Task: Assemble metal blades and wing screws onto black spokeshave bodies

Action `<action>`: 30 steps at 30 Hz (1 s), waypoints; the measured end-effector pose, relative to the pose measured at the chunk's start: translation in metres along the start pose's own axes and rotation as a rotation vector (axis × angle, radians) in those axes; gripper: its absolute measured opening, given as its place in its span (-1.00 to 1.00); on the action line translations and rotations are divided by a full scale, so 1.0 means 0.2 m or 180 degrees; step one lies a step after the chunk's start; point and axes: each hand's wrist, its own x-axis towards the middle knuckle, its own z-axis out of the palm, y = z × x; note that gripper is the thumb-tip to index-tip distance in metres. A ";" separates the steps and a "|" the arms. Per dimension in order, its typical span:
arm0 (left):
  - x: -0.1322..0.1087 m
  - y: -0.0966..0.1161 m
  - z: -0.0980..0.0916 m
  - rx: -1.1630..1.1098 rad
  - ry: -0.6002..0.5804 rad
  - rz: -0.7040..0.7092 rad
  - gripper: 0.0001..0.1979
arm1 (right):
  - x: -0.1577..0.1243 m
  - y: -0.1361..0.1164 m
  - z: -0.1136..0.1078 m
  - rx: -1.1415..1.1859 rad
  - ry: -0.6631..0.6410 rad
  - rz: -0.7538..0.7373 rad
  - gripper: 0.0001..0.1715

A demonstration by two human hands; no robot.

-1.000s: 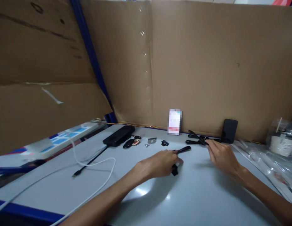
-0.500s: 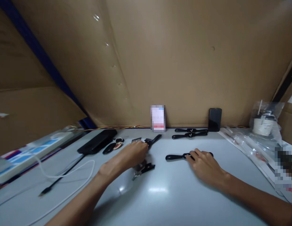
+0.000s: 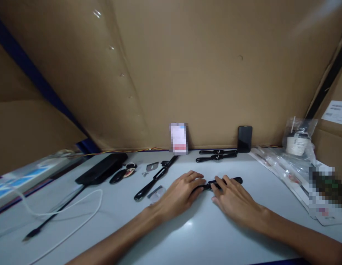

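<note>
A black spokeshave (image 3: 237, 180) lies crosswise on the table, mostly covered by my hands. My left hand (image 3: 184, 189) has its fingers around the left handle. Over the middle of the tool, my right hand (image 3: 228, 195) rests with its fingers bent onto it; the right handle end sticks out beyond. To the left, a second black spokeshave body (image 3: 159, 173) lies at a slant with an open slot in its middle. Beside that body are a flat metal blade (image 3: 152, 166), small screws (image 3: 144, 173), and a clear plastic bag (image 3: 157, 194) partly behind my left wrist.
Two assembled spokeshaves (image 3: 217, 157) lie at the back, near a standing black phone (image 3: 244, 139) and a lit screen (image 3: 179, 138). On the left are a black case (image 3: 101, 169), keys (image 3: 122, 174), a white cable (image 3: 100, 200) and a power strip (image 3: 27, 180). Plastic packaging (image 3: 281, 173) and a wrapped cup (image 3: 297, 145) occupy the right.
My left hand has let go of the parts at left and moved right onto the spokeshave under my right hand. The slotted body now lies uncovered. The view has shifted slightly right.
</note>
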 end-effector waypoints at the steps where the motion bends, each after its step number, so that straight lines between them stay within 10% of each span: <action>1: 0.00 0.01 0.02 -0.0068 -0.0022 -0.0009 -0.73 | 0.00 0.00 -0.01 0.0026 0.0000 0.0002 -0.64; 20: -0.01 0.06 0.05 -0.0491 0.0044 -0.0070 -0.86 | 0.12 0.46 0.06 0.1019 0.0830 0.1134 -0.74; 30: -0.03 0.07 0.02 -0.0544 0.0044 0.0419 -0.60 | 0.11 0.37 0.04 0.1025 0.0658 0.0785 -0.76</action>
